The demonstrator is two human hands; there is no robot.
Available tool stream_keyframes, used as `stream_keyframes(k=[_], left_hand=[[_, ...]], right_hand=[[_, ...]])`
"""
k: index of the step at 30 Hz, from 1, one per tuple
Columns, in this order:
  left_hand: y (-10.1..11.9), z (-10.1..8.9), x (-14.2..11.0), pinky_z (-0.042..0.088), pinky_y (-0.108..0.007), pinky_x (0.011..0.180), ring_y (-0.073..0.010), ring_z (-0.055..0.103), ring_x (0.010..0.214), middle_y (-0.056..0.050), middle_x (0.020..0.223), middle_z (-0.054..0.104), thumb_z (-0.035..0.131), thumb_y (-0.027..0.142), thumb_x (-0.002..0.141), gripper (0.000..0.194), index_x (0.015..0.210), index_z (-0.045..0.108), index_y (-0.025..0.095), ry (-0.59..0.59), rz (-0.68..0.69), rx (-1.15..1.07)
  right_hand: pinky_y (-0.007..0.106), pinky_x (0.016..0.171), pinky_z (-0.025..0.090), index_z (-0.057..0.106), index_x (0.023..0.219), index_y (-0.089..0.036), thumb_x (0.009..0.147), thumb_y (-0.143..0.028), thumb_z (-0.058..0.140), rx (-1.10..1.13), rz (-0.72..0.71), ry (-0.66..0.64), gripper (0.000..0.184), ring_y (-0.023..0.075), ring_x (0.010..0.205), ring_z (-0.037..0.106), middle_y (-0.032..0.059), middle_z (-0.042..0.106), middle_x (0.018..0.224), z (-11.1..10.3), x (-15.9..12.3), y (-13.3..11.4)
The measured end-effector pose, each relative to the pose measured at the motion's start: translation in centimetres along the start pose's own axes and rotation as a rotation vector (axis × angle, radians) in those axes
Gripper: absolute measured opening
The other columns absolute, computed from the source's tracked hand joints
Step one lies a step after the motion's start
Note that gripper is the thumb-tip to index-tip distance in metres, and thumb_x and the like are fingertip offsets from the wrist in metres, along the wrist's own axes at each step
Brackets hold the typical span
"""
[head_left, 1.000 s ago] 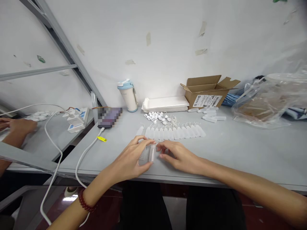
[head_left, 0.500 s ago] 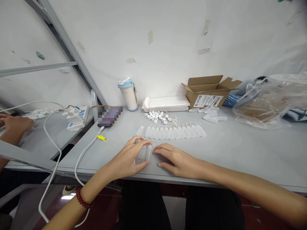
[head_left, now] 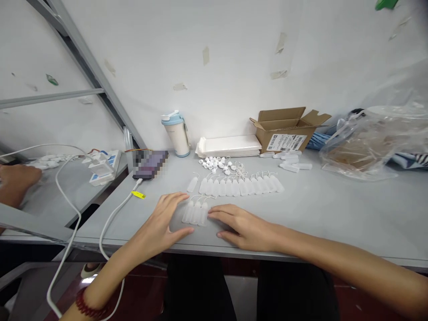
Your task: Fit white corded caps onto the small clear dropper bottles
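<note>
A short row of small translucent plastic bottles (head_left: pixel 195 213) with thin white strings at their tops lies near the table's front edge, between my two hands. My left hand (head_left: pixel 159 225) is just left of it, open, thumb and fingers spread wide and holding nothing. On the other side my right hand (head_left: pixel 245 227) rests on the table, fingers apart, fingertips at or very close to the rightmost bottle. Farther back lies a longer row of the same stringed bottles (head_left: pixel 240 186), with a single bottle (head_left: pixel 192 184) set apart at its left end.
White caps (head_left: pixel 214 163) lie behind the long row, beside a tangle of strings (head_left: pixel 239 169). Loose bottles (head_left: pixel 290 160) are near an open cardboard box (head_left: pixel 284 129). A white tray stack (head_left: pixel 230 145), tumbler (head_left: pixel 177 136), phone (head_left: pixel 150 164) and plastic bag (head_left: pixel 357 151) stand around. Another person's hand (head_left: pixel 20 178) is far left.
My left hand has let go of the short row of bottles and drawn back left, its fingers spreading. My right hand has come closer to the row's right side. The view has shifted slightly.
</note>
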State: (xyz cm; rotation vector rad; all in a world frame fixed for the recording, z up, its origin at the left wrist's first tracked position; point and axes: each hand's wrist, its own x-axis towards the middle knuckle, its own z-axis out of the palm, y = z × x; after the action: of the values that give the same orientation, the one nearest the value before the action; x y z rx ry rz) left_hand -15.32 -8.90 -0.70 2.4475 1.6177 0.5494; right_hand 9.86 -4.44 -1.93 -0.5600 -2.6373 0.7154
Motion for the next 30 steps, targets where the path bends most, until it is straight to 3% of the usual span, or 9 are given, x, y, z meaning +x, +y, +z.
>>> stream_keyframes(k=[5, 12, 18, 30], left_hand=[[-1.0, 0.8, -1.1, 0.043, -0.046, 0.096, -0.028, 0.047, 0.118, -0.01, 0.124, 0.052, 0.059, 0.051, 0.078, 0.059, 0.125, 0.04, 0.022, 0.041, -0.096, 0.013], [-0.7, 1.5, -0.4, 0.051, -0.036, 0.077, -0.0239, 0.059, 0.097, -0.008, 0.108, 0.061, 0.056, 0.054, 0.078, 0.051, 0.118, 0.05, 0.021, 0.047, -0.132, -0.028], [-0.6, 1.4, -0.4, 0.051, -0.032, 0.072, -0.0203, 0.061, 0.082, -0.007, 0.098, 0.064, 0.052, 0.054, 0.081, 0.044, 0.109, 0.054, 0.02, 0.082, -0.125, -0.01], [-0.3, 1.1, -0.2, 0.052, -0.028, 0.063, -0.0168, 0.062, 0.064, -0.002, 0.074, 0.065, 0.05, 0.055, 0.081, 0.042, 0.1, 0.058, 0.019, 0.131, -0.135, -0.023]], right_hand=[[0.04, 0.101, 0.039, 0.056, 0.124, -0.016, 0.09, -0.019, 0.046, -0.041, -0.034, 0.0, 0.036, 0.0223, 0.121, 0.047, 0.0157, 0.052, 0.131, 0.1, 0.0, 0.0], [0.04, 0.099, 0.039, 0.059, 0.123, -0.018, 0.091, -0.017, 0.044, -0.07, -0.073, -0.025, 0.036, 0.0239, 0.125, 0.044, 0.0195, 0.05, 0.13, -0.1, 0.0, -0.3], [0.043, 0.097, 0.04, 0.061, 0.122, -0.02, 0.092, -0.019, 0.041, -0.102, -0.091, -0.038, 0.036, 0.027, 0.122, 0.044, 0.0225, 0.046, 0.133, 0.1, 0.1, -0.5], [0.046, 0.099, 0.038, 0.058, 0.125, -0.022, 0.092, -0.022, 0.042, -0.138, -0.069, -0.036, 0.037, 0.0279, 0.123, 0.041, 0.0197, 0.044, 0.133, 0.4, 0.3, -0.4]])
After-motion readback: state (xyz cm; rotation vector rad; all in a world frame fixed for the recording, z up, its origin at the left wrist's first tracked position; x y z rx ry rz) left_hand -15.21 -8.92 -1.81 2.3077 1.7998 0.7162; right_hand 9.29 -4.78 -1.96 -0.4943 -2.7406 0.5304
